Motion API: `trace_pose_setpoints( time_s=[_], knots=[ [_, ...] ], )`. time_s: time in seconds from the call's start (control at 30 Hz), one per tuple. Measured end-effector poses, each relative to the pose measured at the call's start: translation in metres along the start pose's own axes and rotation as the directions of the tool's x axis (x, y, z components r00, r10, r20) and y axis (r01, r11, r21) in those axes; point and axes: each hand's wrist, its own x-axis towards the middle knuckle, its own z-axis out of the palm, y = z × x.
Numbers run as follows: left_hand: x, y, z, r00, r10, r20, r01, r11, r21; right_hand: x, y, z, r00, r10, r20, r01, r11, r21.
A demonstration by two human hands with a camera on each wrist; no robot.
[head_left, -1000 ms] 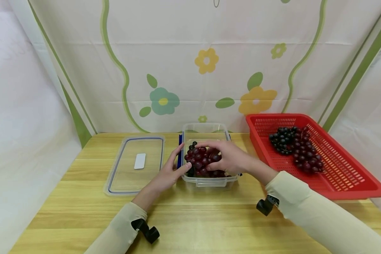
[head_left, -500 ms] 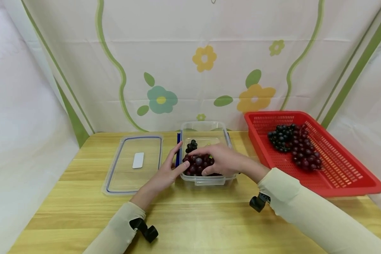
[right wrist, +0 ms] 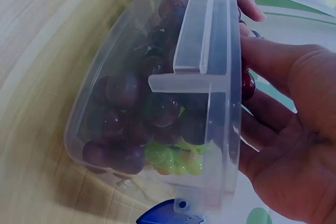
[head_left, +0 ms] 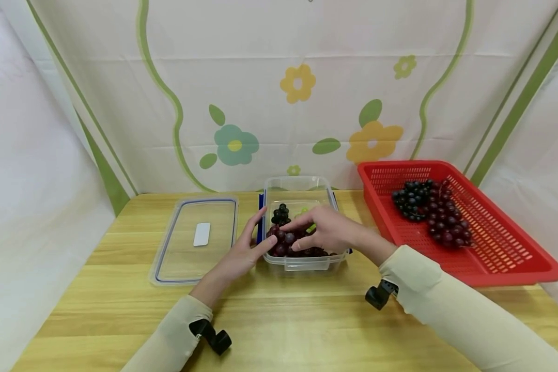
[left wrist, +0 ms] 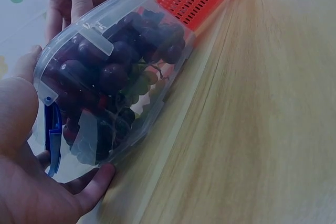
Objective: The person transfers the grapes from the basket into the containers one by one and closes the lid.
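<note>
A clear plastic food container (head_left: 307, 264) with blue side clips stands on the table, filled at the front with dark red grapes (head_left: 280, 249). Black grapes (head_left: 280, 213) and green grapes (right wrist: 176, 157) also lie inside. My left hand (head_left: 243, 253) grips the container's left side, thumb over the rim and fingers along the outer wall. My right hand (head_left: 331, 230) is over the right part of the opening, thumb and index finger spread and touching the red grapes. Its other fingers are partly hidden behind the rim in the right wrist view.
A clear lid (head_left: 197, 263) with a blue seal and a white label lies left of the container. To the right, a red basket (head_left: 507, 227) holds a black bunch (head_left: 410, 200) and a dark red bunch (head_left: 448, 222) of grapes. A flowered curtain (head_left: 242, 77) hangs behind the table.
The red grapes have sunk lower into the container under my right hand. That hand has loosened and shifted slightly, uncovering green grapes. My left hand stays at the container's side.
</note>
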Motion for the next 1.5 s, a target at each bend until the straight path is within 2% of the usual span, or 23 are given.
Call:
trace_pose_setpoints(
  time_s=[0.17, 0.6, 0.97, 1.2, 1.5],
  knots=[
    [0.0, -0.001, 0.0, 1.0, -0.006, -0.003, 0.006, 1.0, -0.004, 0.003, 0.0, 0.005, 0.998, 0.055, -0.01, -0.055, 0.998, -0.021],
    [-0.002, 0.001, 0.001, 1.0, 0.002, -0.004, -0.002, 1.0, -0.002, 0.008, 0.003, 0.011, 0.998, 0.069, 0.013, -0.068, 0.994, -0.089],
    [-0.001, 0.001, 0.001, 1.0, -0.001, -0.012, 0.001, 1.0, -0.005, 0.007, -0.002, 0.02, 0.997, 0.071, -0.023, -0.074, 0.981, -0.177],
    [0.0, -0.001, 0.001, 1.0, 0.016, -0.007, -0.016, 1.0, 0.0, 0.0, 0.005, 0.015, 0.998, 0.06, -0.015, -0.061, 0.997, -0.056],
    [0.0, -0.001, 0.001, 1.0, 0.013, -0.019, -0.012, 1.0, 0.002, -0.005, 0.008, 0.008, 0.999, 0.01, -0.041, -0.011, 0.999, -0.033]
  ],
)
